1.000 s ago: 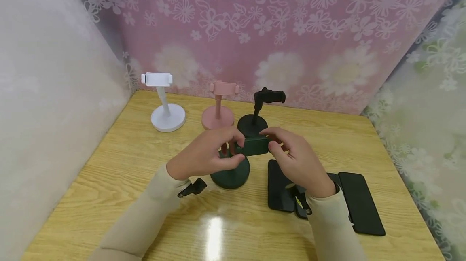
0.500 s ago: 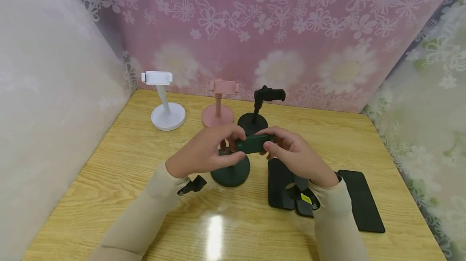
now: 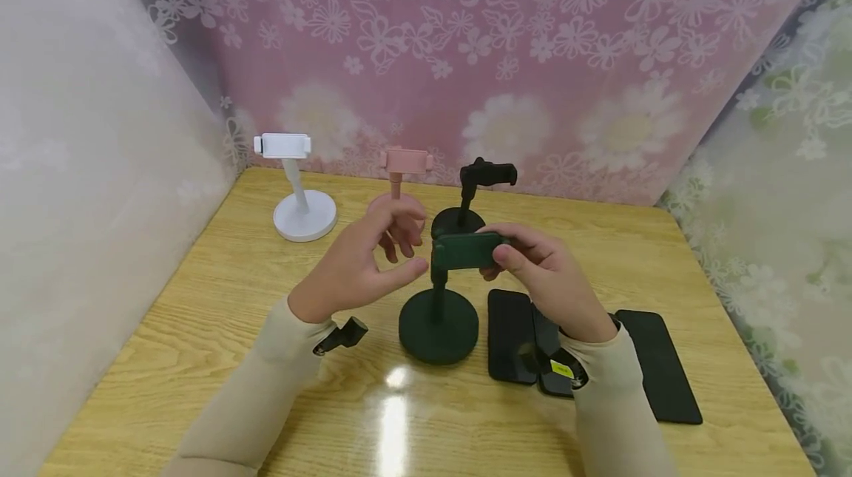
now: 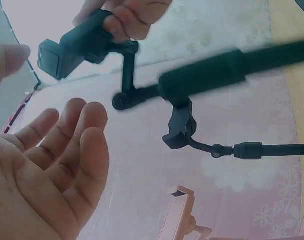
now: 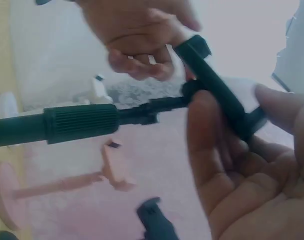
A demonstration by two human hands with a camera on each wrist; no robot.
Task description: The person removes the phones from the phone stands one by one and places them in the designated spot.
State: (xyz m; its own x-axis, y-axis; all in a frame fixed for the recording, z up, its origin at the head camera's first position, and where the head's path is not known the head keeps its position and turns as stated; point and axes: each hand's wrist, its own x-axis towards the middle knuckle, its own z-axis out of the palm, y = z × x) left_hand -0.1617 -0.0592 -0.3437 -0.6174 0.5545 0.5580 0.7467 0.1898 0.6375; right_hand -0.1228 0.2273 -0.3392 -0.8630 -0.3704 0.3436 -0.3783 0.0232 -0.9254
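Note:
A dark green phone stand [image 3: 438, 327] is upright on the table, its clamp head [image 3: 470, 251] facing me. My right hand [image 3: 551, 281] grips the right end of that clamp, thumb in front and fingers behind. In the right wrist view the fingers [image 5: 204, 130] curl around the green clamp [image 5: 214, 80]. Left of the stand, my left hand [image 3: 362, 259] is apart from it with fingers loosely bent. The left wrist view shows the left palm [image 4: 37, 185] holding nothing, below the clamp's end [image 4: 54, 57].
Behind stand a white phone stand [image 3: 305, 215], a pink one [image 3: 407, 161] and a black one [image 3: 459, 221]. Several black phones lie at the right, one [image 3: 511, 336] beside the green base and another [image 3: 659, 366] farther right, partly under my sleeve. A pink flowered curtain [image 3: 426, 55] hangs behind the table.
My left hand has let go of the clamp and moved left. The green stand has shifted slightly right and toward me, its clamp raised a little. The right hand keeps its grip.

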